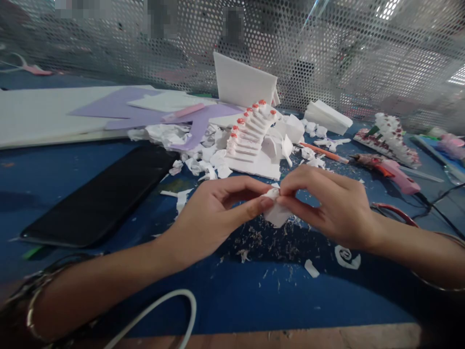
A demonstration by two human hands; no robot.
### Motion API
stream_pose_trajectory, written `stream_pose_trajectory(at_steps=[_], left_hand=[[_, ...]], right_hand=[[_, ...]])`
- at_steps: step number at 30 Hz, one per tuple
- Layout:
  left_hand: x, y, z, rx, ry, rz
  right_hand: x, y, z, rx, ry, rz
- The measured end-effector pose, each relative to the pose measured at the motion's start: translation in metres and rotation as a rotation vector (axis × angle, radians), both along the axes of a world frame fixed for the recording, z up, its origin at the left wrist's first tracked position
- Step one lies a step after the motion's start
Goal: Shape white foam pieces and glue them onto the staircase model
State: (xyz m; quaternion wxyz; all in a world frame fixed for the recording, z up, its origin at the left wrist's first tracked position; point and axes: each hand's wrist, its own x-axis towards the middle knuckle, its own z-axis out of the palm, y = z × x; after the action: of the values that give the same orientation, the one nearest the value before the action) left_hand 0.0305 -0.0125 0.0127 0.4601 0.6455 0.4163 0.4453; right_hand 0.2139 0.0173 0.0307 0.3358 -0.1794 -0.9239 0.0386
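White paper (278,216), left hand (214,213) and right hand (334,206) pinching it in their grip, pink item (452,145) on blue tray (434,157)

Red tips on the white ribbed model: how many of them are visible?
8 red tips show on the white ribbed model: seven in a curved row up its left side to the top, one apart at upper right. Some may be hidden.
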Motion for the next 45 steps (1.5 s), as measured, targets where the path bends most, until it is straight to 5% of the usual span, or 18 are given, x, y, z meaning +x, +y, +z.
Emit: stream_pose_trajectory(at_steps=[9,28,39,45], left_hand=[[-0.004,0.009,-0.008,-0.052,-0.08,-0.034],[-0.004,0.008,-0.01,-0.157,-0.117,-0.027],[-0.005,0.009,-0.012,-0.137,-0.146,-0.11],[-0.005,0.008,-0.011,-0.102,-0.076,-0.062]], right_hand=[[0.001,0.005,0.005,-0.083,0.022,0.07],[0.008,0.003,0.008,0.245,-0.088,0.056],[0.0,0.003,0.005,-0.071,-0.03,0.094],[0.004,0.001,0.006,0.104,-0.062,0.078]])
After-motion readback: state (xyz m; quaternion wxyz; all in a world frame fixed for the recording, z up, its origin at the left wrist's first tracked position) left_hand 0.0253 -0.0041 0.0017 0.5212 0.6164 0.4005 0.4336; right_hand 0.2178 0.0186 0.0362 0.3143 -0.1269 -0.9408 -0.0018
